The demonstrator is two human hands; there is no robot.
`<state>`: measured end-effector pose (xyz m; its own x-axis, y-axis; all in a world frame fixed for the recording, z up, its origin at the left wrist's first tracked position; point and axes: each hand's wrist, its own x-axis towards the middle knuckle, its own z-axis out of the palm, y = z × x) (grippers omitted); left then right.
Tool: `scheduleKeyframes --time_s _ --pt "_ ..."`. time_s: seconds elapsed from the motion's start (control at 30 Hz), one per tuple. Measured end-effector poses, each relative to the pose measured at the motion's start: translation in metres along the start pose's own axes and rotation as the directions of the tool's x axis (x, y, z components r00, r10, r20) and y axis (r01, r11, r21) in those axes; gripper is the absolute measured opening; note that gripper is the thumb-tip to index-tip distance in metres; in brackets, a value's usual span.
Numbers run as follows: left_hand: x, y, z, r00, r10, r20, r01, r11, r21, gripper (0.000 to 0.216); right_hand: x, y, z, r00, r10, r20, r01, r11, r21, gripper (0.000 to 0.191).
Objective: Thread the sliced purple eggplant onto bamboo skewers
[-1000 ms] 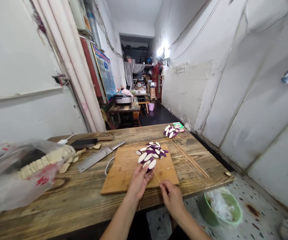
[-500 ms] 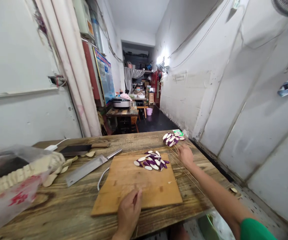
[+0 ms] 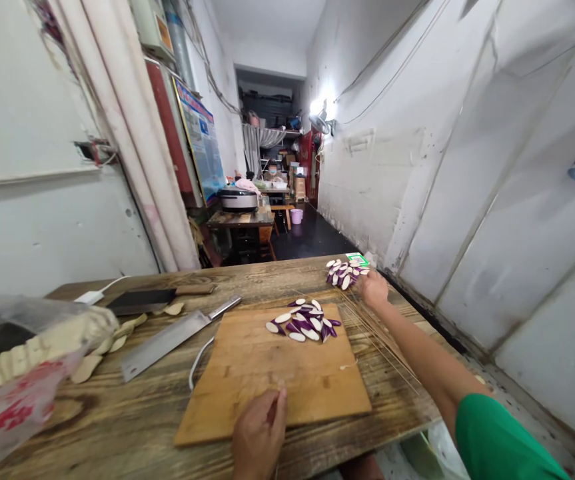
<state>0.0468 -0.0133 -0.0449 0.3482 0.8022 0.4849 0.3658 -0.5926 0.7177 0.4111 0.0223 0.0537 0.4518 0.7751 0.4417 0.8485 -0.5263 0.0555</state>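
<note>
My left hand (image 3: 260,433) is closed at the near edge of a wooden cutting board (image 3: 247,360). Its thumb and fingers pinch a thin bamboo skewer, of which only a faint length shows below the hand. Loose eggplant slices (image 3: 307,321), white with purple skin, lie in a heap at the board's far right. Beyond the board, my right hand (image 3: 373,291) is closed at the right side of a pile of skewered eggplant slices (image 3: 344,273). What its fingers grip is hidden. Bare bamboo skewers (image 3: 380,330) lie beside the board, under my right forearm.
Left of the board lie a cleaver (image 3: 167,345) and a dark-bladed knife (image 3: 142,301). A plastic bag (image 3: 22,400) of pale slices is at the left, with loose pale slices (image 3: 87,368) beside it. A green-and-white card (image 3: 357,259) lies at the table's far edge.
My right hand has moved away from me, from over the bare skewers to the edge of the skewered eggplant pile. My left hand stays pinched at the board; the view has shifted slightly.
</note>
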Motion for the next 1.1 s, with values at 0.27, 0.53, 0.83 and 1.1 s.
scheduleKeyframes --time_s 0.27,0.53,0.83,1.1 --pt "-0.001 0.002 -0.002 0.999 -0.033 0.036 0.031 0.998 0.05 0.031 -0.095 0.029 -0.02 0.954 -0.044 0.298 0.059 0.997 -0.042 0.023" --pt "0.024 -0.004 -0.002 0.985 -0.144 0.097 0.15 0.987 -0.054 0.027 -0.127 0.041 -0.024 0.936 0.014 0.353 0.003 0.999 -0.049 0.027" --pt "0.12 -0.029 0.015 0.952 0.024 0.304 -0.106 0.961 0.257 0.042 -0.122 0.046 -0.024 0.955 0.06 0.289 -0.059 0.998 -0.013 0.022" --pt "0.131 -0.035 -0.001 0.942 -0.033 0.335 0.017 0.999 0.052 0.021 -0.161 0.007 -0.073 0.985 0.026 0.168 -0.092 0.912 0.4 0.024"
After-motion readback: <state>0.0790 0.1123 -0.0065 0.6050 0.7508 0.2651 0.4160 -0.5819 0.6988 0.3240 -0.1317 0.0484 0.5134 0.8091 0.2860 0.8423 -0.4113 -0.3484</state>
